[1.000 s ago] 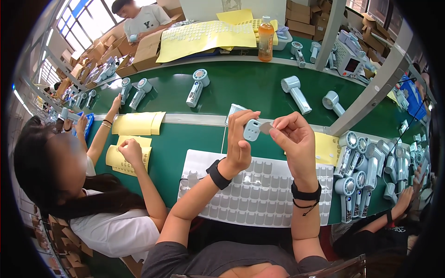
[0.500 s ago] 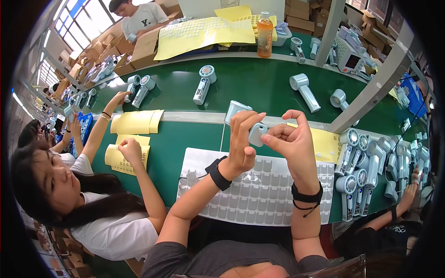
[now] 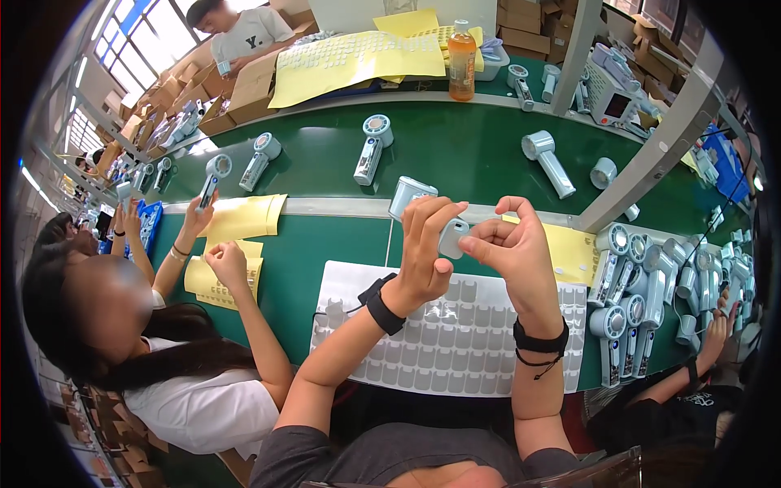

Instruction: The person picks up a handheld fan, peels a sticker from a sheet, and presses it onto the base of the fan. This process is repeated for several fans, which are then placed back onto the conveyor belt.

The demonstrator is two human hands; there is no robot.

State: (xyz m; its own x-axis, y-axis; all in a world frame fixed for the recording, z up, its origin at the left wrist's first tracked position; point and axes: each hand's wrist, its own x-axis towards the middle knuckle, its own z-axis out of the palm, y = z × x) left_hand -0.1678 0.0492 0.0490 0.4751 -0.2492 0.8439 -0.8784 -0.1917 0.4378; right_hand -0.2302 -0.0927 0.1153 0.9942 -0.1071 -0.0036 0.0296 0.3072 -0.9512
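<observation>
A light blue handheld fan (image 3: 409, 198) is in my left hand (image 3: 425, 254), raised above the near table edge of the belt. My left fingers wrap round it and hide much of its middle. The rounded end of its handle, with a small dark slot, points toward my right hand (image 3: 518, 264). My right thumb presses on that end, its index finger raised and the other fingers curled. Whether a small sticker lies under the thumb I cannot tell. Below both hands lies a white sheet (image 3: 332, 283) with rows of grey rounded stickers.
Several handheld fans (image 3: 373, 150) lie spaced along the green belt (image 3: 455, 146). More fans (image 3: 610, 325) are piled at my right, beside a metal post (image 3: 651, 163). Yellow sticker sheets (image 3: 244, 220) lie left, near a co-worker's hand (image 3: 228, 264). A drink bottle (image 3: 462, 61) stands beyond the belt.
The fans on the belt have shifted to the right. The co-worker at left has lifted a fan off the belt and holds it up. My hands have barely moved.
</observation>
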